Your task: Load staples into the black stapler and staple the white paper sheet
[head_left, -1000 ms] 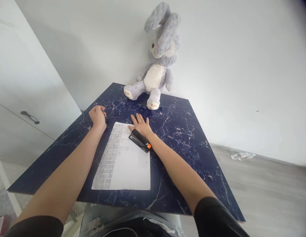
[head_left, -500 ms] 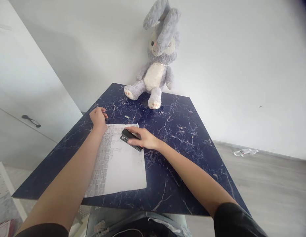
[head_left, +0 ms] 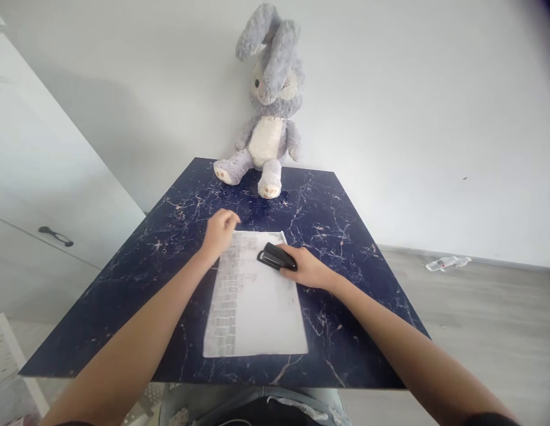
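Note:
A black stapler [head_left: 275, 256] is gripped in my right hand [head_left: 312, 269], its narrow end pointing left over the upper part of the paper. The white sheet of paper [head_left: 266, 319] lies on the table, with a grey brick-like printed band down its left side and faint text near the top. At the paper's top left corner, my left hand [head_left: 221, 229] is closed with its fingers curled. What those fingers hold, if anything, is hidden.
A grey plush rabbit [head_left: 268, 139] sits at the back of the dark blue marbled table [head_left: 346, 319], against the wall. On the left stands a white cabinet [head_left: 57, 177] with a black handle. Clear plastic packaging [head_left: 447, 264] lies on the floor to the right.
Both hands, the stapler and the paper have moved right across the table. A small pale strip that lay beyond the paper no longer shows; my left hand is now near that spot.

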Motion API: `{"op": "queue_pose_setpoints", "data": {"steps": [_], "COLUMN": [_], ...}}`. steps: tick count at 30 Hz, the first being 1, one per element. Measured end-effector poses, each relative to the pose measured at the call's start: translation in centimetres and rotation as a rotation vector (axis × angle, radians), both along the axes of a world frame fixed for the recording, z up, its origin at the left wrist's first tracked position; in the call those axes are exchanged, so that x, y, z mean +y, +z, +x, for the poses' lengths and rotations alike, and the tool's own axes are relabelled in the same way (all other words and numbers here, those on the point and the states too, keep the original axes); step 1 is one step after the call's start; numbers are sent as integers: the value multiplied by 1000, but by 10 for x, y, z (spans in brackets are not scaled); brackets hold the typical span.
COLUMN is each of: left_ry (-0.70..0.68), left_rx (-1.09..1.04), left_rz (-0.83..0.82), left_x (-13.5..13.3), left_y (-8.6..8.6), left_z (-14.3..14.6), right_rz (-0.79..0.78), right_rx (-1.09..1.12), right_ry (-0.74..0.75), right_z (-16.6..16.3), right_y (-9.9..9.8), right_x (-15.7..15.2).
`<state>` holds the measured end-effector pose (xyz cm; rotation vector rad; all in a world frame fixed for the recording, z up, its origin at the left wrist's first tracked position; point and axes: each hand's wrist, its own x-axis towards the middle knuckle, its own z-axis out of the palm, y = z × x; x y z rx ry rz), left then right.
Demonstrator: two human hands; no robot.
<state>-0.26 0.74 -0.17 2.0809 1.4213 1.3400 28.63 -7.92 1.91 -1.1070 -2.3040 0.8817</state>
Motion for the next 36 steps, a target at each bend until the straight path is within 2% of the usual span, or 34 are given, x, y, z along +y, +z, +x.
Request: {"op": "queue_pose_setpoints", "data": {"steps": [2, 4, 8, 10, 17, 23, 27, 33, 36], "left_ry": [-245, -342, -372, -422, -508, -527, -512, -400, -409], "left_rx": [206, 356, 490, 509, 451, 414, 254, -337, -340], "left_rz": [-35, -63, -117, -167, -207, -227, -263, -407, -418], "left_x": [-14, -26, -35, -31, -20, -24, -22, -14, -15], "left_y": [-1, -6, -22, -27, -26, -22, -14, -13, -11], "left_z": [21, 36, 48, 48, 44, 43, 39, 34, 33], "right_rz": [-26, -45, -32, -53, -170, -472, -518, -478, -413], "right_rx": [1, 38, 159, 192, 298, 521, 469, 443, 452], "right_ry": [8, 2, -121, -119, 36, 277, 283, 303, 295], "right_z": [21, 33, 41, 42, 42, 59, 67, 70, 65], "right_y": [2, 0, -11, -16, -16, -9, -10, -14, -13], "right_x": [0, 2, 6, 6, 10, 18, 22, 25, 23]}}
